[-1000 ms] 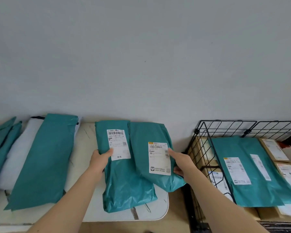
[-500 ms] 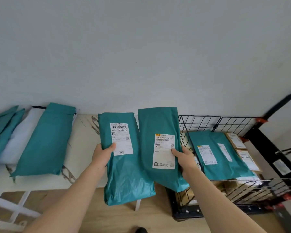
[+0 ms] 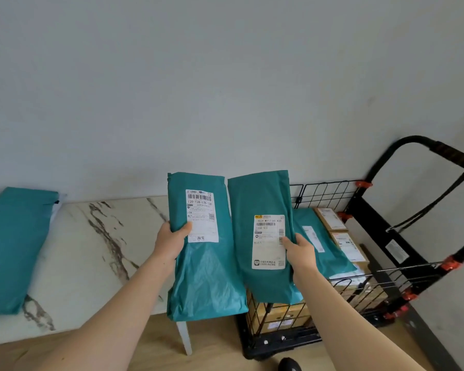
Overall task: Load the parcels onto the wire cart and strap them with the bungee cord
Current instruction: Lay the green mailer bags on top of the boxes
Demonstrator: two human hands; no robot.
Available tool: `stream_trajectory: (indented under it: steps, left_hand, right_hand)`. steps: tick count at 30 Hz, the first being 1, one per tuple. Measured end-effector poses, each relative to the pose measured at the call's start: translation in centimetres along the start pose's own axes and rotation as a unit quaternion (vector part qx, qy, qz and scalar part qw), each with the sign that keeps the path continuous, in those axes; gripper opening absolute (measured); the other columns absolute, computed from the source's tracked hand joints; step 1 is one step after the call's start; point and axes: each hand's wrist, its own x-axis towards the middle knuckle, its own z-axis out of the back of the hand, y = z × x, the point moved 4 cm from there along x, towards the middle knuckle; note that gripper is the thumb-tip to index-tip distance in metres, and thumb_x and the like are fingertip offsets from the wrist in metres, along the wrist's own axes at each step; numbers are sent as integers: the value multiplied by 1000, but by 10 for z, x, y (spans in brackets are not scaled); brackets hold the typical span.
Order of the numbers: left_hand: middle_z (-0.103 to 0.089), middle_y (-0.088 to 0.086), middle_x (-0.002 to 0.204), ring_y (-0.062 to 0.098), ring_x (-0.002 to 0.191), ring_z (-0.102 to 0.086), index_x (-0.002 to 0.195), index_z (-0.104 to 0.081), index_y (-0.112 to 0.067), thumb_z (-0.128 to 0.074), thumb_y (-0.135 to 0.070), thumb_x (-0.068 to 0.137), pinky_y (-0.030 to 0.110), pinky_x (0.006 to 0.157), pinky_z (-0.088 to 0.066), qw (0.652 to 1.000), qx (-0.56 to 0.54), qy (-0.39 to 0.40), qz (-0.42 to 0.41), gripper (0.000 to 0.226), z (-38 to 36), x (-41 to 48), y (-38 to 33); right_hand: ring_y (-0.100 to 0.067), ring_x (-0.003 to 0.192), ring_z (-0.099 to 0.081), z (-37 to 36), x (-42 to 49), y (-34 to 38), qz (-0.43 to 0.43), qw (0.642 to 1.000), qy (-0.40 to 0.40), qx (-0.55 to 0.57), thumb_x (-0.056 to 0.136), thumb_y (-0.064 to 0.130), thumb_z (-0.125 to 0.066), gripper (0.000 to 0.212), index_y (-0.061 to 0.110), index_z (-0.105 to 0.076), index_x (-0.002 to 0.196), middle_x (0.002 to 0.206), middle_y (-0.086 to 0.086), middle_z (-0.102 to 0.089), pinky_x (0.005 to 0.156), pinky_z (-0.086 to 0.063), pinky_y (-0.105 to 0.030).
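**Two teal mailers up in the air, cart already part loaded**

A plain white wall (image 3: 225, 76) fills most of the view. Below it on the left is a marble-look table (image 3: 97, 263), and to its right on the wood floor stands the black wire cart (image 3: 324, 192). The cart's tall handle (image 3: 418, 139) is on the far right, with orange clips at the corners. A thin black cord (image 3: 437, 204) runs slantwise across the handle frame; can't tell whether it's the bungee.

One teal parcel on the table (image 3: 14, 250) lies flat at the left end, well apart from the person.

The person holds two more up side by side, label side facing them, neither touching the table nor the cart. The left-held parcel (image 3: 209, 285) hangs in front of the table's right end. The right-held parcel (image 3: 260, 194) is up over the cart's near left corner.

Inside the cart a teal parcel (image 3: 332, 258) already lies on top, with cardboard boxes (image 3: 328, 218) beside it on the right and more under it.

The left hand (image 3: 172, 242) grips its parcel by the left edge, thumb on the front just by the label. The right hand (image 3: 299, 250) grasps its parcel by the right edge, thumb on the label.

A dark shoe (image 3: 289, 365) pokes in at the bottom, just near the cart.
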Motion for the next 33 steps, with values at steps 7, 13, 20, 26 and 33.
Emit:
stream_trajectory:
  steps: [7,13,20,26,33]
  left_hand:
    - [-61,7,113,25,95,-60,124,-48,-5,-58,-19,92,33,74,-46,1000,0,3,15,37,-149,43,-6]
    - [-62,8,110,28,98,-61,114,-46,-11,-58,-16,92,43,84,-51,998,8,4,62,26,-264,72,9]
    - [-64,10,115,31,103,-61,121,-52,-12,-59,-16,92,48,93,-49,991,13,-32,130,30,-321,99,48]
    - [-62,13,119,32,103,-61,128,-49,-10,-58,-13,92,45,91,-49,979,-2,-57,196,37,-330,122,85]
    - [-63,10,115,31,103,-61,121,-51,-14,-60,-14,91,47,92,-49,966,-5,-69,247,30,-346,144,127]
  right_hand:
    - [-24,90,-63,85,119,16,11,999,-17,-30,97,16,-43,19,14,-61,105,101,-3,-68,78,-53,-37]
    - [-28,96,-61,164,218,13,-4,994,-37,-99,99,17,-40,29,15,-56,124,106,-6,-64,78,-52,-37]
    - [-27,82,-60,203,305,-25,-105,990,-27,-90,99,14,-39,21,13,-60,101,85,-6,-63,67,-48,-34]
    - [-26,81,-59,185,340,-53,-192,977,43,-80,98,13,-38,20,17,-58,100,83,-5,-62,65,-47,-33]
    - [-23,86,-60,176,373,-87,-218,965,79,-125,98,14,-39,23,14,-58,112,91,-4,-64,71,-51,-35]
